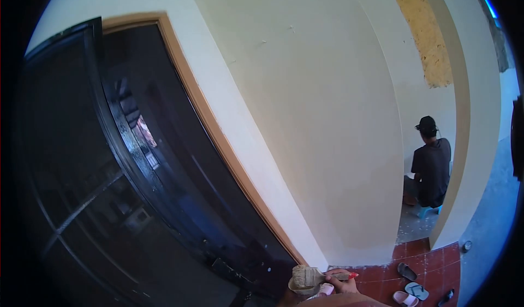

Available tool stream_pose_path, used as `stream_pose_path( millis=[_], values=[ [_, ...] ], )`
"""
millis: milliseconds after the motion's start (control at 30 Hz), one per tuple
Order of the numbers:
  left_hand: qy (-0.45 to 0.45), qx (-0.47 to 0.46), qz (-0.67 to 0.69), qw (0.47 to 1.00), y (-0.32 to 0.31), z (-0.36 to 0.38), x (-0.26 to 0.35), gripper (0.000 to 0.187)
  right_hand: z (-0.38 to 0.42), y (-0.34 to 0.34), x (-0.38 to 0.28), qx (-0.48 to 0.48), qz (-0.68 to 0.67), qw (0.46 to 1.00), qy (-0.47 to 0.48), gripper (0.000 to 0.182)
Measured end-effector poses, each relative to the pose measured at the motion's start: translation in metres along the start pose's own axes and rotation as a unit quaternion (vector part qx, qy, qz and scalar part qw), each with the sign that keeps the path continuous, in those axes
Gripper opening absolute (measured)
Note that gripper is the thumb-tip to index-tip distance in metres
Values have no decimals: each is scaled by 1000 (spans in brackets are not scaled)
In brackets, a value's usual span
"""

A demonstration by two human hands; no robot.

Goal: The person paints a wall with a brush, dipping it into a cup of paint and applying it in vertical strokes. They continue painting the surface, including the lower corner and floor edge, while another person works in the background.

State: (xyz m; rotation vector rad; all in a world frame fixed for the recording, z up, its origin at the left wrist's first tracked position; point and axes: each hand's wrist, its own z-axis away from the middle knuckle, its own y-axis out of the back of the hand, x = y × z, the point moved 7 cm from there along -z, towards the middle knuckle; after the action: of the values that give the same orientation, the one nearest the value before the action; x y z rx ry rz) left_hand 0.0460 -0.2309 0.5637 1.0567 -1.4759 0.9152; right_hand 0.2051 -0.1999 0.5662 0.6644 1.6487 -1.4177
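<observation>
My right hand (339, 285), low in the view, is closed around the handle of a wide paintbrush (313, 277) with a red handle tip. Its pale, paint-coated bristles are over the rim of a small paint container (299, 292). At the container's left side, my left hand (287, 297) appears to hold it; most of those fingers are hidden or cut off by the lower edge. Just ahead of the hands is the foot of a white wall strip (273, 170) beside a brown door frame (218, 135).
A dark glossy door (191, 198) and a black screen door (71, 143) fill the left. Several slippers (417, 291) lie on red tiles (420, 260). Beyond a cream wall (327, 143), a person (432, 168) in a dark cap sits on a blue stool (428, 211), facing away.
</observation>
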Motion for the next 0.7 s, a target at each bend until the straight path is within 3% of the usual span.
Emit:
stream_pose_path(
  millis=[267, 433, 667, 700],
  values=[
    [22, -4, -37, 999, -6, -12, 1, 91, 0, -3, -42, -8, -12, 997, 81, 20],
    [35, -14, -43, 998, -10, -26, -3, 91, 3, 3, -56, -8, -34, 998, 57, 17],
    [31, -23, -18, 999, -22, -44, -12, 91, 2, 19, -79, 19, 92, 991, 90, 19],
    [28, -23, -16, 999, -21, -45, -12, 91, 4, 20, -78, 24, 78, 996, 23, 18]
  ],
)
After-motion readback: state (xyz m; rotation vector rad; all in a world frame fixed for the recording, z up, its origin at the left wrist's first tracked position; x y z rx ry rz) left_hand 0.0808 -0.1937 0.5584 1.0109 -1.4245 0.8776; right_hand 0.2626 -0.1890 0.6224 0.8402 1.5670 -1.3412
